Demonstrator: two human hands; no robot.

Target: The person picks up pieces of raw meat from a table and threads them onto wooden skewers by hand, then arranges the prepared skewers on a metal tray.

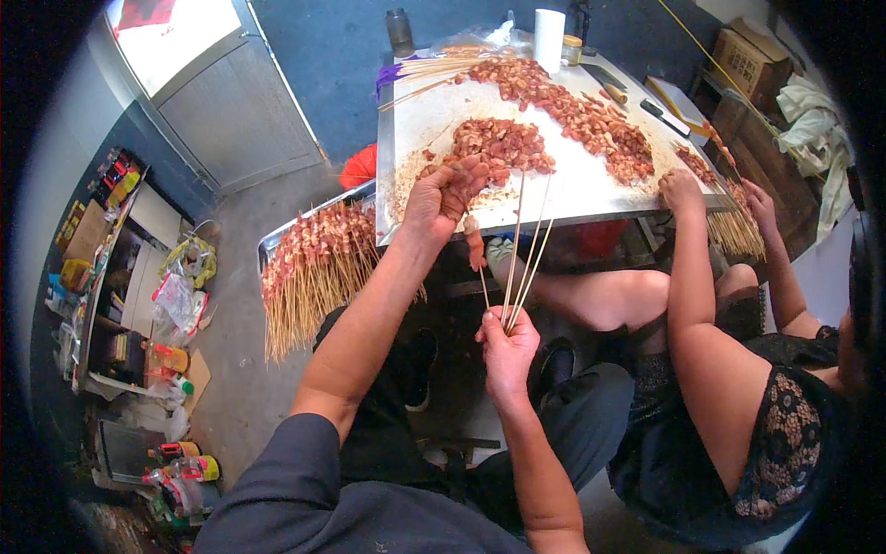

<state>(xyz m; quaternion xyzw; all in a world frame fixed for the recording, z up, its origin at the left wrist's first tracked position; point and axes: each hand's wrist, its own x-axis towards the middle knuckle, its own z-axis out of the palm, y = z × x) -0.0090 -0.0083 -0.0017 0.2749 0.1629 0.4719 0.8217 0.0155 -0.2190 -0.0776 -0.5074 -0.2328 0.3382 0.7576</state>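
Note:
My left hand (439, 197) is over the table's front edge with raw meat pieces (465, 179) held in its fingers and palm. Below it, my right hand (509, 339) grips several thin wooden skewers (519, 270). One of these carries a few pieces of meat (474, 242), and its upper end runs up to my left hand, where the fingers hide the tip. The other skewers in that hand are bare and fan upward. Just beyond my left hand lies a small pile of cut raw meat (502, 142) on the white tabletop (432, 118).
A metal tray (266, 242) of loaded skewers (318, 256) is at the left. A longer meat heap (574, 114), bare skewers (443, 66), a knife (609, 83) and a paper roll (549, 41) lie farther back. At right, another person's hands (682, 190) work beside finished skewers (734, 221).

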